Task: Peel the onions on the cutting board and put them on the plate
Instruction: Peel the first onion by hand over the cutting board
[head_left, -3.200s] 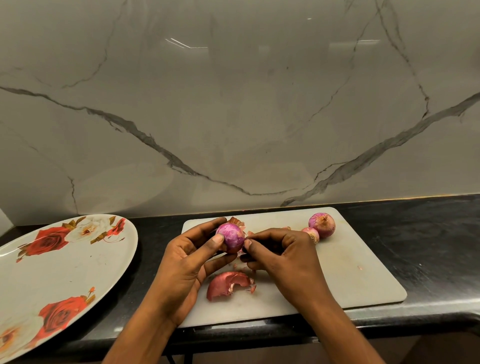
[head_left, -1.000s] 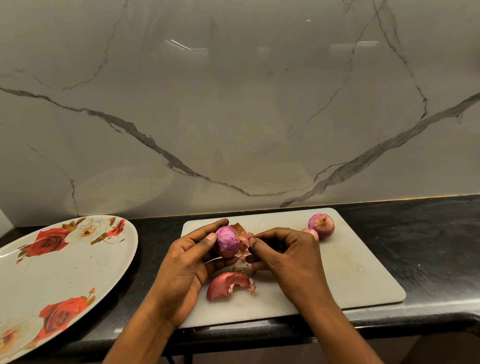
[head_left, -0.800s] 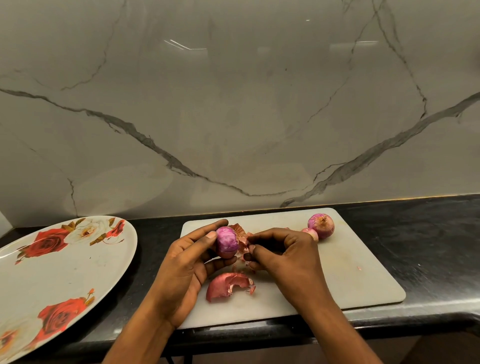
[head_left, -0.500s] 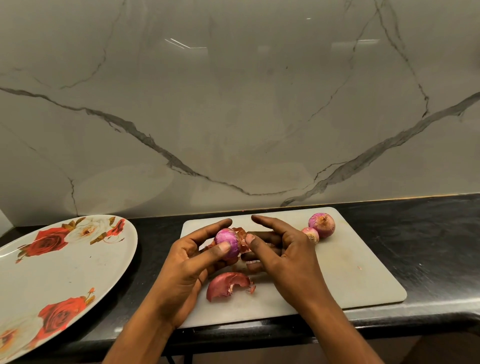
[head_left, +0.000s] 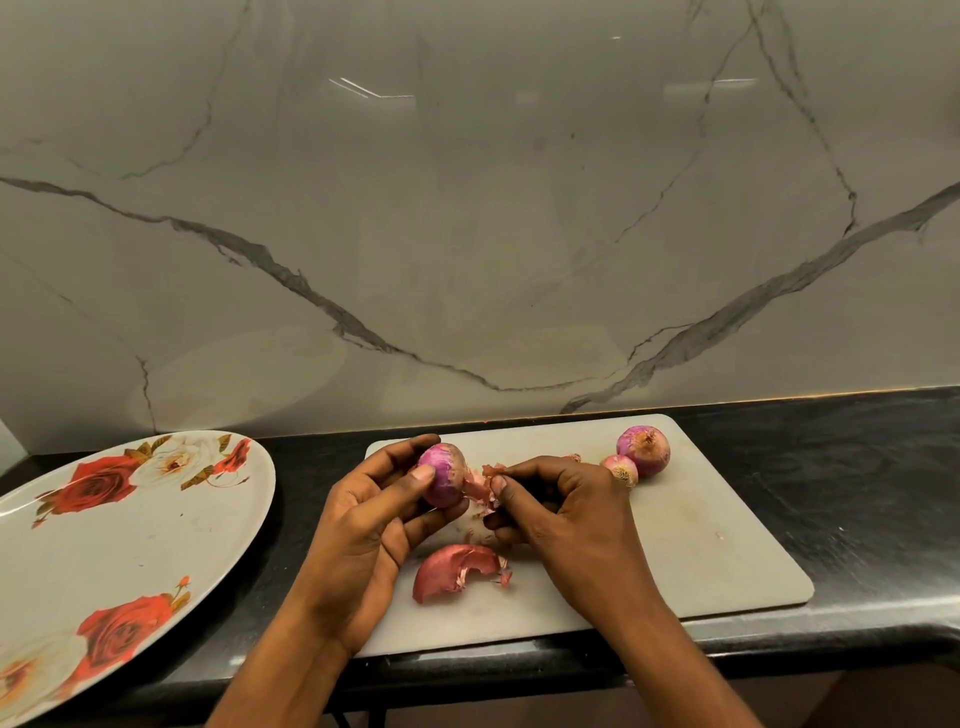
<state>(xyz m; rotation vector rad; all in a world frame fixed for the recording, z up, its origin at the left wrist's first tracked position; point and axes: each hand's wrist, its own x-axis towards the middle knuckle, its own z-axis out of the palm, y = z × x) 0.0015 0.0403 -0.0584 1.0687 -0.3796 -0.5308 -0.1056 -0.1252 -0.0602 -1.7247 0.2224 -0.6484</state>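
The left hand (head_left: 363, 525) cups a small, mostly bared onion (head_left: 441, 475), thumb across its front and fingers curled behind, holding it just above the board. The right hand (head_left: 566, 514), close beside it, pinches a ragged strip of papery skin (head_left: 480, 486) that hangs from the side of the bulb facing it. That skin looks thin, dry and brittle, likely to tear into scraps rather than come off whole, so the best purchase is low on the strip, near where it joins the bulb, pulling along the curve. The onion itself is light and firm, and its exposed purple layer looks smooth and probably slick, which argues for the wrap-around hold the left hand has on it. Directly below the two hands lies a larger curled shell of cast-off skin (head_left: 454, 571) on the white cutting board (head_left: 701, 545). Just beyond the right hand's knuckles sit two onions not yet peeled, a small one (head_left: 621, 469) touching a larger one (head_left: 644, 449). Well out to the left of the left hand, on the dark counter (head_left: 857, 493), waits the rose-patterned plate (head_left: 130, 545), with no onion on the part in view.
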